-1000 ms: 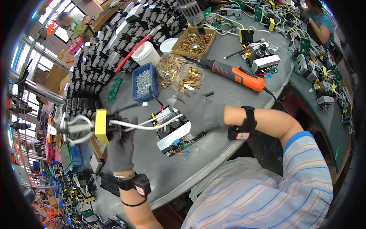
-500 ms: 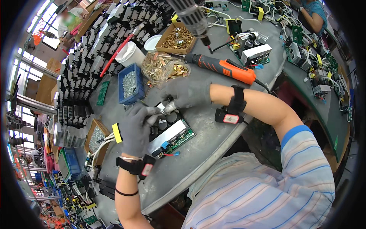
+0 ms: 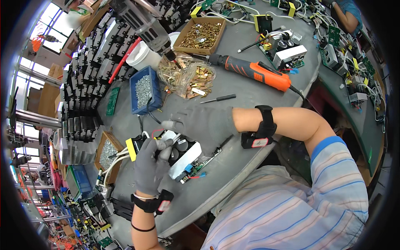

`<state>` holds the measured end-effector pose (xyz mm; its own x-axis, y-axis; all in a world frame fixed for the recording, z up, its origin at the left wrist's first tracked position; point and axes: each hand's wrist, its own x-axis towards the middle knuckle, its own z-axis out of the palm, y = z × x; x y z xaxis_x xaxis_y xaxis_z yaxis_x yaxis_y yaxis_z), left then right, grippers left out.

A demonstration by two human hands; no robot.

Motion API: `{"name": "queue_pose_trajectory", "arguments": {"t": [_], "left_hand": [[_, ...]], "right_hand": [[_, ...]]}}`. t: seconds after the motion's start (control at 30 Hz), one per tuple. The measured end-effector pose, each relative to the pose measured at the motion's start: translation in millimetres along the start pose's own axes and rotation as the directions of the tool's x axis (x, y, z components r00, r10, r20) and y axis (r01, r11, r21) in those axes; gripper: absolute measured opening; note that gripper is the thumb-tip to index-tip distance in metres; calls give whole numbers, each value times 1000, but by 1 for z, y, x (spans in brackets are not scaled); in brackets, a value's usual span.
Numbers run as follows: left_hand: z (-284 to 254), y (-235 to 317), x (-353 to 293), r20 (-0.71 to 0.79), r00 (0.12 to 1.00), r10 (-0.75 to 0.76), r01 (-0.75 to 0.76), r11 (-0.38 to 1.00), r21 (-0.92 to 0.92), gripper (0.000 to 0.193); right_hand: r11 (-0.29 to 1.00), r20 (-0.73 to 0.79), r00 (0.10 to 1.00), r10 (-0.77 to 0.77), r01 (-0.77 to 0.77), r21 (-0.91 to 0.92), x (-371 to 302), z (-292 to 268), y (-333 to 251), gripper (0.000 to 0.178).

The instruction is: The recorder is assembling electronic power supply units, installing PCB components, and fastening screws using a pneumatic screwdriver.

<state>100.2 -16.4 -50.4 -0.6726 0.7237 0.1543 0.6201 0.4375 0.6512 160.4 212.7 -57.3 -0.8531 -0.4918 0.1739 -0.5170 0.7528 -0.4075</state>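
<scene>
A circuit board point(image 3: 183, 162) with black capacitors and a long pale heatsink point(image 3: 186, 161) is tilted above the table between my grey-gloved hands. My left hand point(image 3: 151, 166) closes on its left side, thumb and fingers bent by the capacitors. My right hand point(image 3: 204, 125) lies over its far right side, fingers bent toward the left and partly hiding the board. A yellow-tagged part point(image 3: 131, 150) with white cables sits beside my left fingers. Beyond my right hand, a small black-handled screwdriver point(image 3: 218, 99) lies on the table.
A blue bin point(image 3: 157, 100) of silver screws, a bag of brass-coloured pieces point(image 3: 183, 77) and a cardboard box point(image 3: 222, 35) of screws stand beyond my hands. A power screwdriver point(image 3: 146, 29) hangs above; an orange one point(image 3: 254, 73) lies right. Black heatsinks point(image 3: 93, 58) are stacked left.
Both hands and the board have come nearer to me, and the board is now tilted. My right hand has uncovered the small screwdriver. The hanging power screwdriver appears farther left and lower.
</scene>
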Motion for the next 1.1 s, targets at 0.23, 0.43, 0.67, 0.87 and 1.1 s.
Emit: {"name": "queue_pose_trajectory", "arguments": {"t": [0.23, 0.43, 0.67, 0.87, 1.1], "left_hand": [[-23, 0, -19, 14, 999, -39, 36, 979, 201, 8], [-17, 10, 11, 112, 963, 245, -266, 798, 540, 33], [-11, -24, -12, -57, 958, 282, -205, 810, 549, 17], [-7, 1, -39, 245, 964, 102, -248, 678, 692, 36], [-103, -21, 16, 259, 888, -380, 378, 924, 60, 52]], "right_hand": [[999, 57, 998, -30, 32, -37, 6, -6, 9, 99], [962, 126, 992, 24, 11, -273, 4, -12, 1, 99], [977, 120, 991, 55, -28, -211, 4, -12, 6, 100], [989, 3, 999, -46, 46, -139, -3, -6, 6, 99], [963, 116, 989, -86, 113, -245, -4, -10, -14, 75]]}}
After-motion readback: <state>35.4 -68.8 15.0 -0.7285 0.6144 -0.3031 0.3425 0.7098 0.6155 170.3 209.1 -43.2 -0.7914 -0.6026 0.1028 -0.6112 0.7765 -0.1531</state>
